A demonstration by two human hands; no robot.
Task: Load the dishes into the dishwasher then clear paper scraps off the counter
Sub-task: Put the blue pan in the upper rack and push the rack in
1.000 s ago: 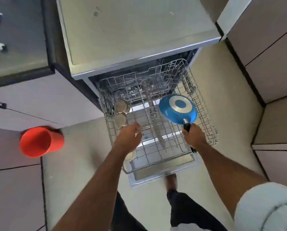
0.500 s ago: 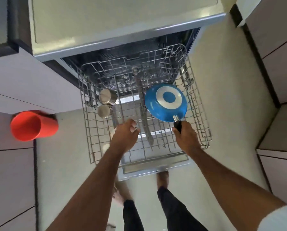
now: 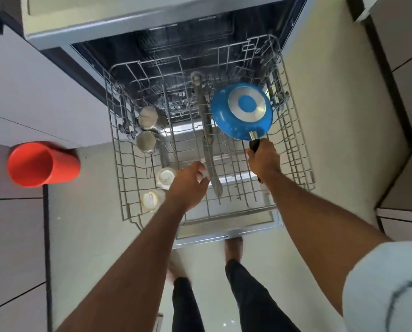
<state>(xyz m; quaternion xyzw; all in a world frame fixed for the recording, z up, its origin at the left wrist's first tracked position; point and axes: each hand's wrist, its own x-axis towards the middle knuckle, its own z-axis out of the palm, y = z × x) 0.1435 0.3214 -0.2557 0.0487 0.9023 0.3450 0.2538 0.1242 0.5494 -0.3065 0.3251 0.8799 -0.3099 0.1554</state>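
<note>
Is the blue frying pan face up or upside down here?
Upside down: the blue frying pan shows its round metal base disc, held by the handle in the right hand over the rack.

A pale cream floor [image 3: 320, 149] fills the middle of the view, glossy enough to catch soft daylight. To its left stand flat grey cabinet fronts [image 3: 13, 236] split by thin dark seams, with a dark plinth strip at their foot. An orange-red bin [image 3: 41, 164] sits against these fronts, right where they meet the floor. To the right of the floor, more grey cabinet panels [image 3: 408, 97] rise behind a dark skirting line.
</note>
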